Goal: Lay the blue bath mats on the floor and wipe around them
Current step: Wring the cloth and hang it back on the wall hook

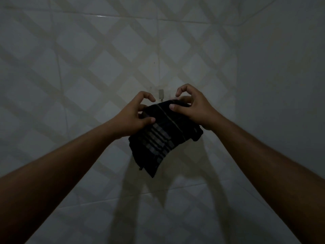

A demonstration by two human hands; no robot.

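A dark folded cloth (163,138) with pale stripes hangs between both hands, in front of a tiled wall. My left hand (135,117) pinches its upper left edge with thumb and fingers. My right hand (190,110) grips its upper right edge, thumb on top. The cloth's top sits just below a small metal wall hook (161,94). Whether the cloth touches the hook I cannot tell. No blue bath mat shows in this view.
The white tiled wall (88,67) carries a diagonal lattice pattern and fills the view. A wall corner (239,25) runs at the upper right. The light is dim, and my arms cast shadows on the lower tiles.
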